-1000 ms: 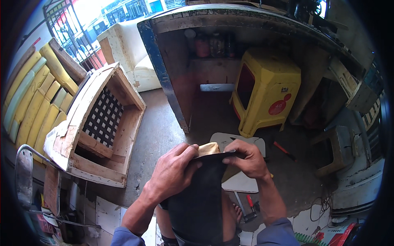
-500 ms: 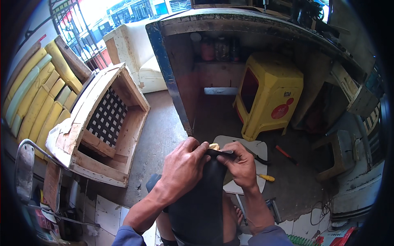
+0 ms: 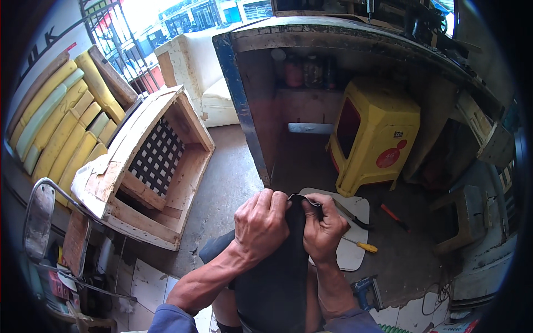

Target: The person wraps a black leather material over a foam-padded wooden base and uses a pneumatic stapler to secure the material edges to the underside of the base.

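A black, leather-like upholstery cover (image 3: 269, 283) lies over my lap and rises toward its far edge, where it is folded. My left hand (image 3: 260, 225) is closed on the left side of that edge, its fingers curled over the material. On the right side, my right hand (image 3: 323, 227) pinches the folded edge between thumb and fingers. The two hands are close together, with a short stretch of the edge showing between them. What lies inside the cover is hidden now. Just beyond my right hand, a pale board (image 3: 355, 205) rests on the floor.
On the board lie a dark curved tool (image 3: 360, 223) and a yellow-handled screwdriver (image 3: 366, 247). A red-handled tool (image 3: 393, 215) is farther right; a blue staple gun (image 3: 363, 292) sits nearer. A wooden seat frame (image 3: 183, 222) stands left, a yellow stool (image 3: 383, 133) under the workbench (image 3: 227, 72).
Both hands have turned more upright on the cover's edge, and the yellow foam between them is no longer visible. The view has swung slightly left, shifting the surroundings right.
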Demonstrator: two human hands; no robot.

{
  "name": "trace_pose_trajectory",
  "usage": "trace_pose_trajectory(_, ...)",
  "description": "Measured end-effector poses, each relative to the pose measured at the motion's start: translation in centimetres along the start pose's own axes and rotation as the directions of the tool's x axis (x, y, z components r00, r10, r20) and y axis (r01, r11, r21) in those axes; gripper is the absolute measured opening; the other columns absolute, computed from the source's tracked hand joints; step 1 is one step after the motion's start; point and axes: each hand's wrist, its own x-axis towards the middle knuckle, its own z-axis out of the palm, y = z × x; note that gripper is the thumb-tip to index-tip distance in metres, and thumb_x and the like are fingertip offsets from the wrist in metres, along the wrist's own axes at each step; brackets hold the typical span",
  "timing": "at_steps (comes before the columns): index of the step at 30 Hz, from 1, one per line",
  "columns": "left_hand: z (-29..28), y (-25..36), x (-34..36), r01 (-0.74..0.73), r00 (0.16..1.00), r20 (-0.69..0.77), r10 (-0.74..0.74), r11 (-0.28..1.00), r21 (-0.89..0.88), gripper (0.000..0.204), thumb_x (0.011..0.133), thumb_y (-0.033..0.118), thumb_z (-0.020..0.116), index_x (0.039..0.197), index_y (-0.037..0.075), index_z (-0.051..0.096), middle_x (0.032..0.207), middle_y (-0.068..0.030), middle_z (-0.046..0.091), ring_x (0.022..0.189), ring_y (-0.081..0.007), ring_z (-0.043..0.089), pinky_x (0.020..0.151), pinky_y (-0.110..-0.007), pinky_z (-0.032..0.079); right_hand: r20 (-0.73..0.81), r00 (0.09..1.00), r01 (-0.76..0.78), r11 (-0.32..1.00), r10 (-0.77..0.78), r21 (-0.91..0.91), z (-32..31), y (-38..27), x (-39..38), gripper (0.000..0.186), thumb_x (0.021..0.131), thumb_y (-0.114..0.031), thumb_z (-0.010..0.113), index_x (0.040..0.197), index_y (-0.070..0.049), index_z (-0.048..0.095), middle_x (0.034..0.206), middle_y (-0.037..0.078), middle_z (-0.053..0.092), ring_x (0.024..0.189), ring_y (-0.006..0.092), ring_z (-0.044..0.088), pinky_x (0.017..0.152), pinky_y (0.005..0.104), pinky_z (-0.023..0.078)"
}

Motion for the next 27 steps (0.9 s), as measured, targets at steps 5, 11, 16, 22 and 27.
trace_pose_trajectory(5,0.3,-0.5,-0.3,0.047,0.999,0.023,-0.046,0.999,-0.016,0.014,0.090,0.011,0.070,0.086,0.005,0.057,0.078,-0.0113,0.055,0.071,-0.0298,0.062,0.063,-0.043,0.052,0.086,0.993,-0.086,0.996,0.084,0.016,0.4,0.3,0.8,0.010,0.095,-0.003,0.073,0.105,-0.001,0.070,0.082,0.014,0.073,0.069,0.0204,0.072,0.063,0.0314,0.053)
trace_pose_trajectory(11,-1.7,-1.2,-0.1,0.107,0.959,0.280,-0.050,0.975,-0.194,0.027,0.091,0.020,0.074,0.104,0.001,0.060,0.094,-0.0179,0.060,0.087,-0.0388,0.065,0.075,-0.047,0.053,0.336,0.941,-0.031,0.999,0.023,0.017,-2.0,0.5,2.6,0.010,0.098,-0.009,0.071,0.104,-0.001,0.069,0.085,0.014,0.072,0.074,0.0236,0.072,0.063,0.0349,0.054)
trace_pose_trajectory(16,-5.5,-2.4,2.7,0.133,0.753,0.652,0.085,0.952,-0.277,0.076,0.080,0.042,0.086,0.135,0.002,0.050,0.122,-0.0218,0.063,0.116,-0.0429,0.063,0.097,-0.048,0.052,0.609,0.766,-0.254,0.967,0.206,-0.008,-3.9,-0.7,5.2,0.026,0.092,-0.013,0.077,0.113,-0.002,0.066,0.101,0.016,0.070,0.096,0.0305,0.072,0.079,0.0388,0.057)
trace_pose_trajectory(22,-3.8,-1.7,-0.5,0.161,0.803,0.596,-0.022,0.970,-0.181,0.069,0.079,0.037,0.086,0.129,0.002,0.054,0.110,-0.0173,0.064,0.104,-0.0366,0.067,0.088,-0.045,0.053,0.837,0.545,0.271,0.954,-0.042,-0.129,-3.9,-2.7,6.6,0.050,0.081,-0.015,0.085,0.123,-0.002,0.060,0.115,0.019,0.064,0.105,0.0379,0.067,0.090,0.0426,0.057)
trace_pose_trajectory(27,-4.1,-1.3,-3.3,0.077,0.908,0.417,-0.023,0.991,-0.113,0.061,0.079,0.032,0.083,0.126,0.003,0.057,0.104,-0.0130,0.063,0.096,-0.0318,0.066,0.085,-0.043,0.052,0.759,0.612,0.406,0.912,-0.221,-0.062,-3.5,-2.9,3.9,0.059,0.075,-0.009,0.088,0.126,-0.001,0.060,0.112,0.017,0.066,0.102,0.0354,0.068,0.088,0.0425,0.058)
